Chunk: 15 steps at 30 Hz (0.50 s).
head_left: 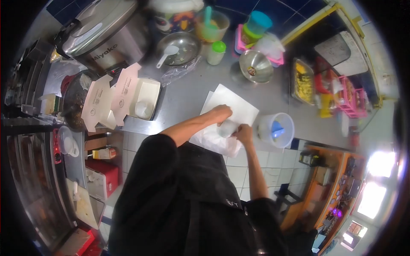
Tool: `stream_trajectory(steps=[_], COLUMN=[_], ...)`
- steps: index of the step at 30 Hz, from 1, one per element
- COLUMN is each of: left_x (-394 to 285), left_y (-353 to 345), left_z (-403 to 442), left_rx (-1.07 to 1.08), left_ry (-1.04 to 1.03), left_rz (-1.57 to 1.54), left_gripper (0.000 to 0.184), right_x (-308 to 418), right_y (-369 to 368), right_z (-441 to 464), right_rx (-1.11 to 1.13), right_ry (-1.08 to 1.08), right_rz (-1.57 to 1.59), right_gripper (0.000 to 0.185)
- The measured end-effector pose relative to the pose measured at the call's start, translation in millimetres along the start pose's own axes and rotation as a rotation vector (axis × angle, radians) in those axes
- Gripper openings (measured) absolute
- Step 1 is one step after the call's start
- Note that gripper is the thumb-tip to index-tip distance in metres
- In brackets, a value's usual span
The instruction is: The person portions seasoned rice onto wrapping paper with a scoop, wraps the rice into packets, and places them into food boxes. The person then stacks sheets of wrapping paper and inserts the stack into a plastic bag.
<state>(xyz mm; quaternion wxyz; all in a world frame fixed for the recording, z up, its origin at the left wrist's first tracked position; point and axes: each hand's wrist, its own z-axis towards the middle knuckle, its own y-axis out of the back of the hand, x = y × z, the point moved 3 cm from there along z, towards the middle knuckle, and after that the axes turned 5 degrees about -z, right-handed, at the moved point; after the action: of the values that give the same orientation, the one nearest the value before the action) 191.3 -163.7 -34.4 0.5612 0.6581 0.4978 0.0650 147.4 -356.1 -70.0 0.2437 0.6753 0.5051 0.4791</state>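
A small translucent round container (228, 128) is between my two hands, above sheets of white paper (240, 103) at the counter's front edge. My left hand (221, 114) comes in from the left with its fingers curled, its thumb side against the container's upper left rim. Closed at the container's right side is my right hand (244, 134), its fingertips pinching the edge. What the container holds is too blurred to make out. Just right of my right hand stands a clear plastic tub (288, 128) with a blue scoop (277, 128) in it.
Two open cardboard boxes (150, 91) stand at left, one with a white dome-shaped thing inside. Behind them is a large Miyako cooker (106, 53). Farther back are a metal pan (181, 57) with a white spoon, a green-lidded jar (215, 55), a steel bowl (261, 72) and a yellow-food tray (298, 91).
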Motion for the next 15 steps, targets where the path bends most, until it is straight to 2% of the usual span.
stream_trajectory(steps=[1,3,4,6,7,8,9,10,12,13,14,15], left_x=[2,1,2,3,-2,-8,-13,-17,-28,-32,-35,-36], left_y=[-4,-15,-27,-49,-58,-65,-69,-79,-89,-89,-85,-82], left_z=[-11,-33,-38,-49,-57,-67,-76,-77,-83,-88,-90,-90], left_rx=[0.003,-0.258,-0.253,-0.473,-0.473,-0.577,-0.677,-0.674,-0.901,-0.841,-0.840,-0.885], left_ry=[0.000,0.044,0.045,0.084,0.086,0.064,0.037,0.032,-0.008,0.018,0.012,0.019], left_rz=[0.000,-0.246,-0.248,-0.404,-0.403,-0.475,-0.542,-0.536,-0.355,-0.351,-0.341,-0.403], left_gripper=[0.010,0.018,0.018,0.012,0.012,0.016,0.020,0.020,0.036,0.047,0.047,0.047], right_x=[7,32,33,35,37,38,42,44,45,52,56,55], right_y=[-5,-2,-14,-27,-30,-33,-35,-37,-44,-46,-49,-52], right_z=[-13,-53,-59,-73,-78,-81,-85,-89,-97,-97,-95,-92], right_rx=[0.002,-0.344,-0.340,-0.627,-0.658,-0.658,-0.658,-0.660,-0.697,-0.727,-0.736,-0.722], right_ry=[-0.001,-0.111,-0.115,0.002,0.052,0.054,0.035,0.014,0.064,0.115,0.115,0.010], right_rz=[0.003,0.160,0.162,0.454,0.487,0.490,0.460,0.428,0.312,0.196,0.203,0.376], right_gripper=[0.040,0.022,0.022,0.009,0.008,0.008,0.013,0.019,0.024,0.029,0.029,0.030])
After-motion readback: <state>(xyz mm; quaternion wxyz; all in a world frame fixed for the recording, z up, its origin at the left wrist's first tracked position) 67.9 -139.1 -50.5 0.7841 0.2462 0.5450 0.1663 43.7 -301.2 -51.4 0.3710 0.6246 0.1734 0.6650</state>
